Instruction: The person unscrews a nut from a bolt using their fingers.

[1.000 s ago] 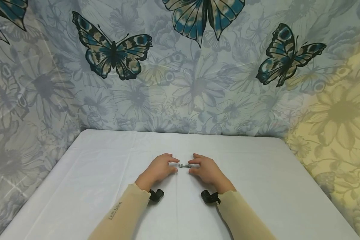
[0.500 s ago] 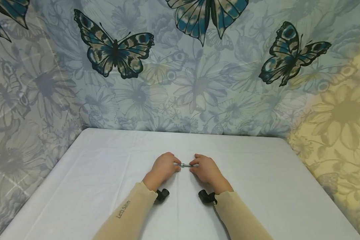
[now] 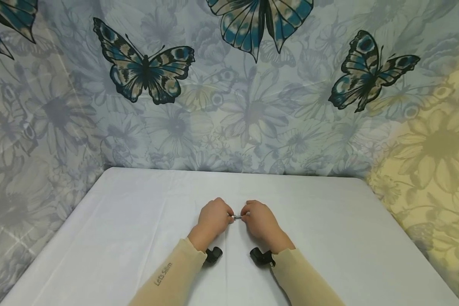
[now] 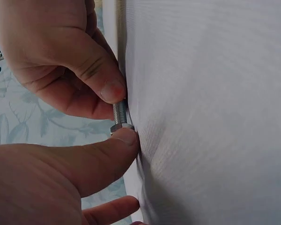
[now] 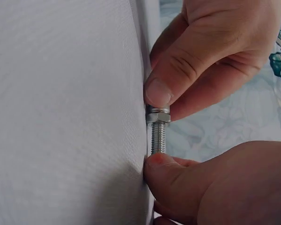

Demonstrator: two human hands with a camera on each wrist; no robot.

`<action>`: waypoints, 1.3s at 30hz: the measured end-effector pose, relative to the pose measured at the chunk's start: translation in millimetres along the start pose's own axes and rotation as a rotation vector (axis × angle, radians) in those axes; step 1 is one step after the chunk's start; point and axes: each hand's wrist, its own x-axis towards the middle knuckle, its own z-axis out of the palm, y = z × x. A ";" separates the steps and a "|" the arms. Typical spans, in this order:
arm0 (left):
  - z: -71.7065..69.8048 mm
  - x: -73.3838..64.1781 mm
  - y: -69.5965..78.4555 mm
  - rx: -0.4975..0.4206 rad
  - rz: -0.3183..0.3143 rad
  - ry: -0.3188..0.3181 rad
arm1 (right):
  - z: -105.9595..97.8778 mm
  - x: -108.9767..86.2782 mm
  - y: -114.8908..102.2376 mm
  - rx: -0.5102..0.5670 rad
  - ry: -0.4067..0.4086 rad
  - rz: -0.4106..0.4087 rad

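Note:
A silver threaded bolt (image 3: pixel 237 217) lies level between both hands, at or just above the white tabletop. My left hand (image 3: pixel 215 216) pinches its head end between thumb and fingers. On the other side, my right hand (image 3: pixel 261 217) pinches the threaded end. In the right wrist view a hex nut (image 5: pixel 158 117) sits on the bolt close to the left fingertips, with bare threads (image 5: pixel 158 138) running down to the right thumb. The left wrist view shows the same threads (image 4: pixel 120 114) between the two thumbs. The bolt's head and tip are mostly covered by fingers.
A white cloth (image 3: pixel 99 238) covers the table, with its far edge beyond the hands. Behind it hangs a butterfly and flower patterned backdrop (image 3: pixel 252 127). Black wrist cameras (image 3: pixel 214 255) sit at the sleeve cuffs.
The left hand has moved right and its fingers have closed on the bolt's head end. The right hand's fingers have also closed on the threaded end, and both hands have come slightly nearer.

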 end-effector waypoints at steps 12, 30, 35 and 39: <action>-3.0 0.9 -7.1 -0.168 0.012 0.032 | -16.6 -4.4 -2.8 0.052 -0.034 -0.045; -73.0 -32.2 15.3 -0.781 0.057 0.171 | -96.3 -37.5 -46.6 0.111 0.165 -0.148; -84.8 -38.0 17.2 -0.826 0.091 0.182 | -107.4 -48.0 -55.5 0.218 0.212 -0.134; -93.9 -43.2 21.7 -0.868 0.126 0.210 | -115.0 -52.7 -57.8 0.437 0.210 -0.078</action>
